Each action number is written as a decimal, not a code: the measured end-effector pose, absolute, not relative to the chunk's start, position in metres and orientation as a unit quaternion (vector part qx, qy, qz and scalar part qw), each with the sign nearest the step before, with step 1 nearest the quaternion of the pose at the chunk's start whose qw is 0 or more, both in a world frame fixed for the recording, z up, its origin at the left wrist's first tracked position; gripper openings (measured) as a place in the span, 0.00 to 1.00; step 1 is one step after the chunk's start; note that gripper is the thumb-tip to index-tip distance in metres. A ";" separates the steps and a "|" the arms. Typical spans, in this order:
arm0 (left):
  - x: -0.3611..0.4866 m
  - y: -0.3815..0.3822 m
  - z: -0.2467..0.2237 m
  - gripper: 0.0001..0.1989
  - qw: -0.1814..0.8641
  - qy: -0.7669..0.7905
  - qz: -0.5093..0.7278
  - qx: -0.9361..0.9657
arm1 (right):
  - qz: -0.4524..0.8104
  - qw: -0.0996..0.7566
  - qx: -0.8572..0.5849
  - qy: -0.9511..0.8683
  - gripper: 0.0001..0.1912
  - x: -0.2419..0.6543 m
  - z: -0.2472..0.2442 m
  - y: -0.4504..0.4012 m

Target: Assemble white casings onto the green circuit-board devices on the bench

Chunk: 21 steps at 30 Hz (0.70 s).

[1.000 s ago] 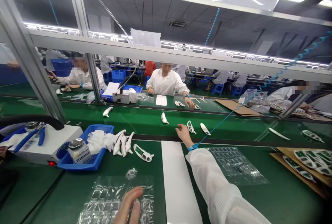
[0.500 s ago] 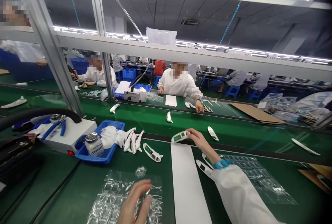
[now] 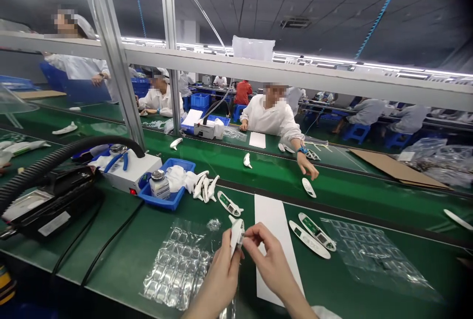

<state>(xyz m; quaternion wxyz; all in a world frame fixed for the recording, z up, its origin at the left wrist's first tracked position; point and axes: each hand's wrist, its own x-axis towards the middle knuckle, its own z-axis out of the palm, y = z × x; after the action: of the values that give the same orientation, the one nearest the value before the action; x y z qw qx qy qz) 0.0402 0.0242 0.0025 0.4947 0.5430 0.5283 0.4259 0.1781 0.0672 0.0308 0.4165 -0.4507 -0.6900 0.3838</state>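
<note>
My left hand is closed around a white plastic housing, tilted up with its narrow tip pointing away from me. The thumb and fingers of my right hand pinch at the housing's right edge; how much they grip is partly hidden. Beneath my left hand lies a clear plastic blister sheet. A white paper strip runs behind my right hand. Farther off lies a white housing with a green circuit board. To the right, another board-fitted housing rests beside a white shell.
A blue tray holds a metal-capped bottle and white cloth, with several white housings beside it. Left of it stand a white box and a black hose. A co-worker's hand reaches over the green conveyor belt.
My right hand has come back from the belt's edge to my left hand, which has gone from open above the blister sheet to closed on the housing. The view has swung left.
</note>
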 end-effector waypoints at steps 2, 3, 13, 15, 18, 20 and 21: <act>0.041 0.019 0.003 0.25 0.464 0.545 0.415 0.562 | 0.410 0.425 -0.464 -0.661 0.11 0.167 0.023 0.059; 0.042 0.017 0.005 0.25 0.454 0.554 0.411 0.564 | 0.428 0.434 -0.467 -0.641 0.12 0.162 0.019 0.055; -0.009 0.018 -0.013 0.21 0.477 0.579 0.537 0.387 | 0.249 0.433 -0.454 -0.738 0.11 0.153 0.018 0.104; -0.015 0.018 -0.016 0.21 0.506 0.555 0.555 0.357 | 0.176 0.360 -0.444 -0.802 0.09 0.135 0.006 0.119; -0.013 0.014 -0.015 0.21 0.541 0.543 0.556 0.321 | 0.142 0.287 -0.415 -0.852 0.10 0.106 -0.015 0.127; -0.012 0.009 -0.014 0.22 0.557 0.536 0.554 0.309 | 0.125 0.237 -0.396 -0.878 0.09 0.101 -0.021 0.125; -0.013 0.007 -0.014 0.22 0.562 0.536 0.551 0.305 | 0.117 0.217 -0.392 -0.886 0.09 0.106 -0.021 0.124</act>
<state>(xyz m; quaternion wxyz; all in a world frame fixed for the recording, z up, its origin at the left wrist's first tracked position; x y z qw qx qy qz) -0.0125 0.0071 -0.0138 0.5622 0.3047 0.5360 0.5511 0.1057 0.1236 -0.0208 0.2166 -0.3923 -0.8862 0.1173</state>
